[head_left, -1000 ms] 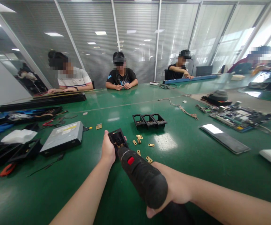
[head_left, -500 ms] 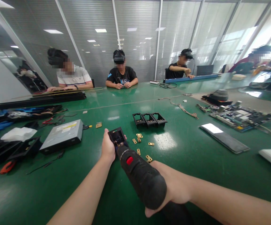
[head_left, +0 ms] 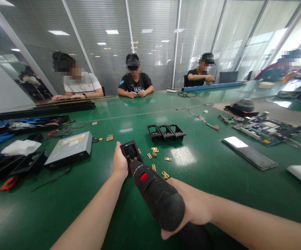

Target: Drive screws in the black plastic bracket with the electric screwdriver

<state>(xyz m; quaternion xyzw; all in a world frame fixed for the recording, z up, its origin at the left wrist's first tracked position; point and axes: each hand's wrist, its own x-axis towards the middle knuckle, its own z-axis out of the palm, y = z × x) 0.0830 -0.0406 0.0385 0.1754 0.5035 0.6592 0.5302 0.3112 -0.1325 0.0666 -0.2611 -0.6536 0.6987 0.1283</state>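
My left hand is closed around a black plastic housing, tilted up with its open side toward me. My right hand grips a black cordless screwdriver with a red switch on top. The tool's tip points into the housing, where small brass-coloured parts show; the exact contact point is hidden by the tool's nose. Just right of the housing, several small brass plates with holes lie loose on the green table. Behind them stand three black housings in a row, with brass bits inside.
To the left lie a silver optical drive, black frames and an orange-handled tool. On the right are a phone-like slab, a circuit board and a cable. Several people sit across the table.
My hands, the housing and the screwdriver stay almost in place. Across the table, the person at the right has raised a hand slightly from the blue bar.
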